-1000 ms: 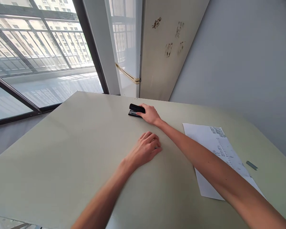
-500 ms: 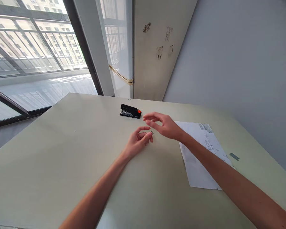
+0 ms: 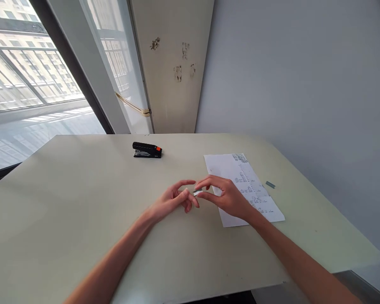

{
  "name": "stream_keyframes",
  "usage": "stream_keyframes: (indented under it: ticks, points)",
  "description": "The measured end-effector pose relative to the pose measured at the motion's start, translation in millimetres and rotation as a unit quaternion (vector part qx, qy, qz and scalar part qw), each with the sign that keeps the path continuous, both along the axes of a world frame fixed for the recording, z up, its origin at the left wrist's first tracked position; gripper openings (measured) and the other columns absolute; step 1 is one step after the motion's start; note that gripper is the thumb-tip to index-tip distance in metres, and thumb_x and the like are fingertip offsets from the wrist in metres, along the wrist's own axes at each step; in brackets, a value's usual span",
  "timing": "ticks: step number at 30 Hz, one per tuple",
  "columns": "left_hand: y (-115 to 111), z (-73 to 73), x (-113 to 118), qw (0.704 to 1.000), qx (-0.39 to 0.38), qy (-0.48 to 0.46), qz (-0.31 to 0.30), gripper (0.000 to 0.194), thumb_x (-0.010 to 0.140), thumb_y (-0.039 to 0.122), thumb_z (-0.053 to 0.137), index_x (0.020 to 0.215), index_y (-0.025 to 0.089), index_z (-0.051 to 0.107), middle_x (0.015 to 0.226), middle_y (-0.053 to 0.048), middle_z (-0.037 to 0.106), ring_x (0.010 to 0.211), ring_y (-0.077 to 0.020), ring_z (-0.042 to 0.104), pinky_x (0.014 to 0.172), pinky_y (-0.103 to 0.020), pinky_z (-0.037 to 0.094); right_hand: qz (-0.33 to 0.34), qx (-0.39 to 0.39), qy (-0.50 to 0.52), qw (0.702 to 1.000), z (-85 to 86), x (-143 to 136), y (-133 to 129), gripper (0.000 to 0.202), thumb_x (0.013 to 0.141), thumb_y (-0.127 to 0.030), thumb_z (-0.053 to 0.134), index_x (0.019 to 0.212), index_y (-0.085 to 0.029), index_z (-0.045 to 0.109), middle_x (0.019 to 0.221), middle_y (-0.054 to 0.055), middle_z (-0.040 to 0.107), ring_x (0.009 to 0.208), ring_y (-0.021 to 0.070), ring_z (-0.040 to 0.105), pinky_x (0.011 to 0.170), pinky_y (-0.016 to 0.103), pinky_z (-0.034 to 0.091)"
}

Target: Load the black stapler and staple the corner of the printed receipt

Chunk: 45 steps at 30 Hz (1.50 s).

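From where I stand, the right hand point(image 3: 229, 196) pinches a small, narrow, grey metallic-looking strip point(image 3: 197, 192) between thumb and fingertips above the smooth, pale cream table point(image 3: 114, 190), and a light, level grip should serve best, since squeezing could snap something so thin. The left hand point(image 3: 169, 200) is loosely curled, its thumb at the strip's near end, though I can't tell whether it grips. A glossy black plastic stapler with an orange patch point(image 3: 147, 150) sits beyond, well apart from a flat, printed white paper sheet point(image 3: 215, 162).

metallic strip point(image 3: 197, 192) between left hand point(image 3: 174, 198) and right hand point(image 3: 228, 196), plastic stapler point(image 3: 147, 150) beyond left hand, matt paper point(image 3: 224, 166) beneath right hand, smooth tabletop point(image 3: 82, 202) under both
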<state>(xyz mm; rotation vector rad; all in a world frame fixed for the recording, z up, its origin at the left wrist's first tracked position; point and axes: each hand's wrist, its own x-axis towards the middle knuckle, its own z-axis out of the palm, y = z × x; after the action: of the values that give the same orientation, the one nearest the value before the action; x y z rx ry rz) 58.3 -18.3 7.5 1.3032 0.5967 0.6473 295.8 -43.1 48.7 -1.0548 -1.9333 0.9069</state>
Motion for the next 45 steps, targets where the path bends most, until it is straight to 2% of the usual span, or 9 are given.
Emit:
stream_keyframes:
  ticks: [4,9,11,14,19,26,31,40,45]
  points:
    - [1,1.4,3,0.999,-0.01,-0.002,0.05,0.055,0.101,0.058,0.058,0.14,0.019,0.054,0.096,-0.008,0.071,0.079,-0.0171,0.058,0.082,-0.036,0.05,-0.203,-0.001,-0.032,0.979,-17.3,57,-10,0.032,0.093,-0.056,0.068,0.105,-0.029,0.078,0.107,0.004,0.079,0.087,0.0214,0.07,0.082,0.037,0.058]
    - [3,5.0,6,0.997,-0.01,0.024,0.076,0.05,0.101,0.058,0.058,0.133,0.019,0.059,0.093,-0.006,0.067,0.079,-0.0163,0.056,0.085,-0.036,0.049,-0.442,0.013,-0.046,0.896,-60.2,158,0,0.044,0.087,-0.062,0.069,0.107,-0.024,0.079,0.102,0.009,0.079,0.089,0.0253,0.072,0.082,0.039,0.058]
    - [4,5.4,6,0.997,-0.008,0.033,0.075,0.05,0.101,0.058,0.059,0.131,0.018,0.061,0.093,-0.006,0.066,0.079,-0.0165,0.056,0.087,-0.037,0.049,-0.482,0.024,-0.065,0.873,-75.1,188,9,0.05,0.084,-0.065,0.068,0.104,-0.02,0.078,0.099,0.012,0.079,0.085,0.0259,0.071,0.084,0.042,0.058]
    - [5,4.2,5,0.996,-0.007,0.041,0.077,0.049,0.101,0.058,0.058,0.13,0.019,0.063,0.094,-0.006,0.066,0.08,-0.017,0.057,0.088,-0.037,0.05,-0.483,0.024,-0.078,0.872,-88.7,212,24,0.052,0.082,-0.068,0.067,0.099,-0.02,0.078,0.098,0.013,0.079,0.082,0.0269,0.07,0.087,0.046,0.056]
    - [7,2.1,4,0.996,-0.009,0.047,0.078,0.046,0.102,0.058,0.057,0.129,0.022,0.064,0.096,-0.006,0.065,0.083,-0.0177,0.057,0.09,-0.037,0.05,-0.465,0.03,-0.087,0.88,-96.9,220,35,0.05,0.079,-0.069,0.069,0.096,-0.023,0.08,0.108,0.012,0.078,0.092,0.0292,0.07,0.093,0.049,0.054]
    - [9,9.2,8,0.994,-0.035,0.052,0.091,0.047,0.099,0.06,0.061,0.124,0.021,0.067,0.094,-0.005,0.064,0.081,-0.0167,0.056,0.09,-0.036,0.049,-0.513,0.021,-0.057,0.856,-97.6,220,8,0.055,0.09,-0.068,0.057,0.111,-0.02,0.075,0.107,0.013,0.078,0.089,0.0266,0.07,0.085,0.045,0.058]
    - [12,10.9,8,0.994,-0.051,0.035,0.09,0.046,0.1,0.057,0.06,0.124,0.019,0.066,0.094,-0.005,0.063,0.081,-0.0159,0.055,0.087,-0.034,0.049,-0.495,-0.001,-0.052,0.867,-91.5,210,-15,0.051,0.088,-0.066,0.064,0.111,-0.021,0.074,0.109,0.011,0.079,0.09,0.0256,0.071,0.084,0.041,0.058]
    - [12,17.2,8,0.992,-0.071,0.021,0.104,0.044,0.1,0.056,0.061,0.121,0.019,0.068,0.094,-0.006,0.062,0.08,-0.017,0.054,0.084,-0.034,0.047,-0.452,0.006,-0.095,0.887,-94.0,208,-12,0.044,0.089,-0.06,0.064,0.114,-0.025,0.071,0.112,0.01,0.078,0.106,0.0303,0.069,0.094,0.048,0.054]
    - [13,14.1,5,0.992,-0.064,0.032,0.1,0.044,0.1,0.057,0.06,0.121,0.019,0.068,0.094,-0.006,0.062,0.081,-0.0171,0.054,0.087,-0.035,0.048,-0.459,0.016,-0.096,0.883,-87.9,198,-13,0.041,0.09,-0.058,0.064,0.111,-0.024,0.07,0.107,0.01,0.078,0.091,0.0274,0.069,0.086,0.045,0.056]
